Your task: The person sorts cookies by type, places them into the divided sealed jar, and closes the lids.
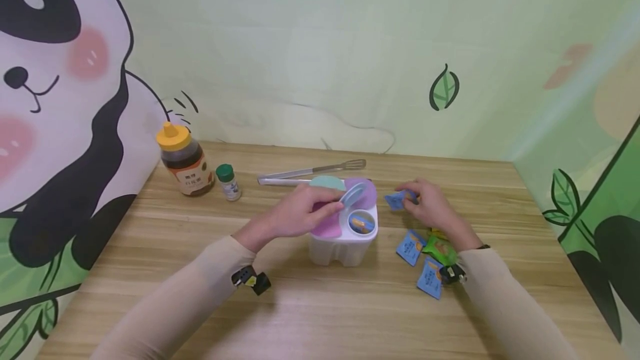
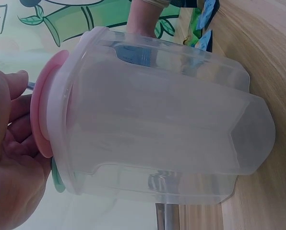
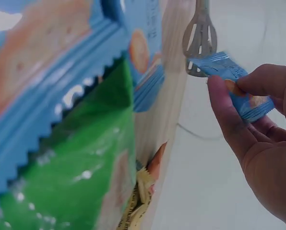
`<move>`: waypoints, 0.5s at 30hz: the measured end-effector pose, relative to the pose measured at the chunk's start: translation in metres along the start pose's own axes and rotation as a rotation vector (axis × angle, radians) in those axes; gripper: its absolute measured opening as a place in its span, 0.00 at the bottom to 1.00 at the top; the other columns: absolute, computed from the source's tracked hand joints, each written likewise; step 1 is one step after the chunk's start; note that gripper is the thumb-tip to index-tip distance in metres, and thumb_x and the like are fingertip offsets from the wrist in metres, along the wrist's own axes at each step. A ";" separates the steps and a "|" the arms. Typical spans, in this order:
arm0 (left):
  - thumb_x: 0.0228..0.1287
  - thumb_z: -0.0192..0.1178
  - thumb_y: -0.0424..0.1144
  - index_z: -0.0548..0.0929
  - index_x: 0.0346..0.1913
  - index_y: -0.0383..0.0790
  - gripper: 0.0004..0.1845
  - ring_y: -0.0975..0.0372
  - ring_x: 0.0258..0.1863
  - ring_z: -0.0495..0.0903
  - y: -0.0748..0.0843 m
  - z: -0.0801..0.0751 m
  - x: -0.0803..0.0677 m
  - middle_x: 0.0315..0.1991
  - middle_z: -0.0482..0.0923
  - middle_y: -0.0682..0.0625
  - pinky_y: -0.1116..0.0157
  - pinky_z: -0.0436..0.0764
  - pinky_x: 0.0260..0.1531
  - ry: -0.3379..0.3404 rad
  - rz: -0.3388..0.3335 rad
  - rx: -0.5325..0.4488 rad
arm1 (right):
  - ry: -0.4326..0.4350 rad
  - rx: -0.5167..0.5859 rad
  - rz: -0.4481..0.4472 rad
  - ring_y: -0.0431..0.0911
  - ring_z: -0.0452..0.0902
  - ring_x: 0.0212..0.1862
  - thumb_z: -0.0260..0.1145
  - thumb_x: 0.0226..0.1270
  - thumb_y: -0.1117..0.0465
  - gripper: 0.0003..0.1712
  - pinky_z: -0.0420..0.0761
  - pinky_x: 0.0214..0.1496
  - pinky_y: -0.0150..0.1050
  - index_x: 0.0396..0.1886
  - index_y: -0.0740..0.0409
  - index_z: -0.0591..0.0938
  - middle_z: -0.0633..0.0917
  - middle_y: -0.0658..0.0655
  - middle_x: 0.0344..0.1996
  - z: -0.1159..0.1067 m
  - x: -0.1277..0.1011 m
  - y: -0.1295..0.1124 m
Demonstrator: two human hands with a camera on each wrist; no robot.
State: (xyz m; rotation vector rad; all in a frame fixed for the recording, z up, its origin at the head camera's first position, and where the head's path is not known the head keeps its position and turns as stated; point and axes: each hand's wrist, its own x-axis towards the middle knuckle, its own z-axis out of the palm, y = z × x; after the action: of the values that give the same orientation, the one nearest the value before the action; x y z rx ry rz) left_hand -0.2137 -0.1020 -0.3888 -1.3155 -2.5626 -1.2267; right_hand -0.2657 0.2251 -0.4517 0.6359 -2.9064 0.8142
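A white storage box (image 1: 345,249) with several coloured round lids stands upright on the table; its translucent wall (image 2: 162,110) fills much of the left wrist view. My left hand (image 1: 295,213) reaches over the pink lid (image 1: 327,226) and pinches the tilted-up light blue lid (image 1: 354,195) between thumb and fingers. Under it, the round opening shows a blue packet (image 1: 361,222) inside. To the right of the box, my right hand (image 1: 431,207) pinches a small blue snack packet (image 3: 232,88), printed with a biscuit, between thumb and fingers above the table.
Two blue packets (image 1: 411,247), a green packet (image 1: 440,250) and a yellow one (image 1: 438,233) lie near the right forearm. Metal tongs (image 1: 320,170) with a slotted end lie behind the box. At the left stand a yellow-capped bottle (image 1: 187,163) and a small green-capped jar (image 1: 228,182).
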 end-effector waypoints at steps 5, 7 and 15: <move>0.72 0.56 0.40 0.85 0.48 0.42 0.11 0.67 0.27 0.72 0.000 0.000 0.001 0.32 0.81 0.56 0.72 0.73 0.24 -0.001 -0.005 0.004 | 0.097 0.079 -0.030 0.56 0.80 0.40 0.67 0.60 0.69 0.22 0.81 0.39 0.48 0.55 0.60 0.77 0.83 0.64 0.42 -0.005 -0.005 -0.009; 0.72 0.56 0.40 0.85 0.48 0.42 0.10 0.67 0.27 0.72 0.000 0.000 0.000 0.31 0.80 0.56 0.72 0.73 0.24 0.000 -0.004 0.002 | 0.111 0.106 -0.023 0.57 0.81 0.40 0.68 0.59 0.69 0.22 0.82 0.38 0.48 0.54 0.59 0.76 0.84 0.64 0.40 -0.007 -0.007 -0.013; 0.72 0.56 0.39 0.86 0.47 0.40 0.11 0.68 0.28 0.73 0.000 0.000 0.001 0.33 0.82 0.54 0.73 0.75 0.26 0.014 0.015 -0.005 | 0.199 0.133 -0.093 0.47 0.82 0.32 0.71 0.58 0.68 0.16 0.83 0.34 0.36 0.47 0.60 0.81 0.87 0.60 0.35 -0.017 -0.014 -0.029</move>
State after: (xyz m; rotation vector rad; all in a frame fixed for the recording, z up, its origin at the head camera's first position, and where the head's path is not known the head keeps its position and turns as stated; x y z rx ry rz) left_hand -0.2141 -0.1015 -0.3890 -1.3197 -2.5369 -1.2369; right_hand -0.2419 0.2163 -0.4254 0.6539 -2.6415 1.0034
